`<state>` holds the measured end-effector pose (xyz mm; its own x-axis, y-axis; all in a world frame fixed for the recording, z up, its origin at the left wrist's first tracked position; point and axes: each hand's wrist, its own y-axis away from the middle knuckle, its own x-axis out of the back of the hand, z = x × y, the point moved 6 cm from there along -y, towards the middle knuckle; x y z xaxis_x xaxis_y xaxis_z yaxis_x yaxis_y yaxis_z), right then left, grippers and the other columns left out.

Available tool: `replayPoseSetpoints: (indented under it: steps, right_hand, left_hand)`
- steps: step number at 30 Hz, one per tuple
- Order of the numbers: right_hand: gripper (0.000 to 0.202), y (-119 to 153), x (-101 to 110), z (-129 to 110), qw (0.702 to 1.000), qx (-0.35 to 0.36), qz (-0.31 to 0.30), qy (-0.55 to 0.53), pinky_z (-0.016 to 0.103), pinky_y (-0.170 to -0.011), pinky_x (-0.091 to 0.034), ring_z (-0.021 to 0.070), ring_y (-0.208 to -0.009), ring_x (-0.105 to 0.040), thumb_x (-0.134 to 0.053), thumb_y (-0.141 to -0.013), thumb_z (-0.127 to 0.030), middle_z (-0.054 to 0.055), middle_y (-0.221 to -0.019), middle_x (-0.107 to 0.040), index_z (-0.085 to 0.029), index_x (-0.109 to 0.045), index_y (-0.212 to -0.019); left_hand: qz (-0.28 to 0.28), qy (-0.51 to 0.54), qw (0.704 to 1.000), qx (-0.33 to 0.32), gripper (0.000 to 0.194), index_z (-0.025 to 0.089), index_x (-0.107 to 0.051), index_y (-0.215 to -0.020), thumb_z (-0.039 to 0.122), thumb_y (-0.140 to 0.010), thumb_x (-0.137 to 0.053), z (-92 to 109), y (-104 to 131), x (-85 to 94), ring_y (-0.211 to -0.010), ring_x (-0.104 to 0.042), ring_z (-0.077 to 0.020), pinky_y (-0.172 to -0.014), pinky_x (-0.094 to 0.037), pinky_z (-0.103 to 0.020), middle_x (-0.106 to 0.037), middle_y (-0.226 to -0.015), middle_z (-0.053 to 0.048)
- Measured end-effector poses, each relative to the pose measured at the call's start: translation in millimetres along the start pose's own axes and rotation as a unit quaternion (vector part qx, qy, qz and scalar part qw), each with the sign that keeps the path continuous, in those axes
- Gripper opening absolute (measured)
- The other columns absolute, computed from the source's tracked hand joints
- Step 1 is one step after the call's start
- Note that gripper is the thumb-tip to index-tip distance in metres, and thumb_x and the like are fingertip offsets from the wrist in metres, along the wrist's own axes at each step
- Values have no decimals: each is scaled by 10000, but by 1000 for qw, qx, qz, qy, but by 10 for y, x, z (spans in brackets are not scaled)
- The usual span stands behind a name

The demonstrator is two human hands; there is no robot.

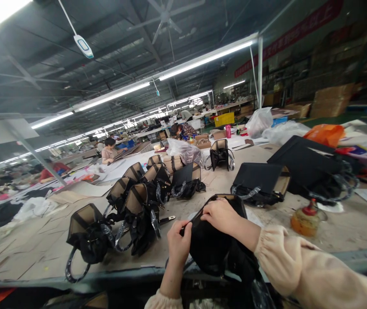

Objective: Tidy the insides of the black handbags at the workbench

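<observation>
Well, my left hand (179, 242) pinches the black bag (211, 244) at its opening between thumb and bent fingers; my right hand (224, 214) curls closed over the same opening, thumb hidden. The bag tilts at the near edge of the table (357, 231), so a slack grip could drop it, and uneven pulling might crease it. My sleeve (306, 262) could topple the bottle (305, 221).
</observation>
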<state>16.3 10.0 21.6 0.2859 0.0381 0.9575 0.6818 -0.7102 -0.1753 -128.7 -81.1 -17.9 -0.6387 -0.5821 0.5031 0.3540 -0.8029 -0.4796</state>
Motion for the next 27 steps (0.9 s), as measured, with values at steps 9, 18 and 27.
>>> replayPoseSetpoints:
  steps: [9,18,27]
  right_hand:
    - [226,-35,-1,-13,1000,-9,16,-2,374,-963,-334,213,-890,-647,-570,-839,-359,53,-843,-730,-226,-735,-762]
    - [223,-53,-1,-9,1000,-14,21,6,359,-938,-349,221,-885,-652,-586,-831,-368,69,-856,-729,-209,-723,-755]
    - [261,-75,-13,3,1000,6,24,8,339,-924,-359,220,-956,-638,-598,-824,-349,64,-952,-721,-250,-648,-1061]
  left_hand:
    - [-12,-15,1000,-12,161,181,-681,-772,286,-820,-568,34,-3,-18,-716,-625,-175,-666,-479,-267,-671,-739,-34]
    - [-32,-10,999,-2,160,182,-678,-790,285,-815,-559,-1,-29,-38,-728,-624,-177,-674,-481,-275,-673,-757,-36]
    - [-62,-14,998,1,135,183,-647,-743,256,-781,-540,61,-74,-47,-703,-604,-174,-643,-455,-266,-644,-722,-23]
